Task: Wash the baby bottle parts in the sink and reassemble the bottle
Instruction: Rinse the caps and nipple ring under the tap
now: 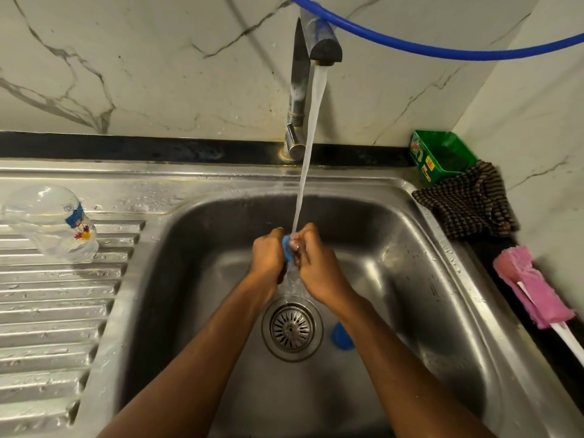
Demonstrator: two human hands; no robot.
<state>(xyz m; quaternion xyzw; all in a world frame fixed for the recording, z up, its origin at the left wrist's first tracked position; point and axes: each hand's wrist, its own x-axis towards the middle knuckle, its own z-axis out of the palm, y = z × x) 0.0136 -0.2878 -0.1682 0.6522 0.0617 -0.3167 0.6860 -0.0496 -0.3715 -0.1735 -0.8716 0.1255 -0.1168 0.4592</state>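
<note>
Both my hands are over the steel sink (420,273), under the running water from the tap (319,42). My left hand (268,254) grips a small blue bottle part (287,249), most of it hidden in the fingers. My right hand (316,260) has its fingers curled against the same part from the right. The clear bottle body (50,222), with a blue printed band, lies on its side on the draining board at the left. Another blue part (341,336) lies on the sink floor right of the drain (292,328).
A pink bottle brush (534,289) with a white handle lies on the dark counter at the right. Behind it are a checked cloth (471,203) and a green soap tub (442,156). A blue hose (442,47) hangs across the marbled wall.
</note>
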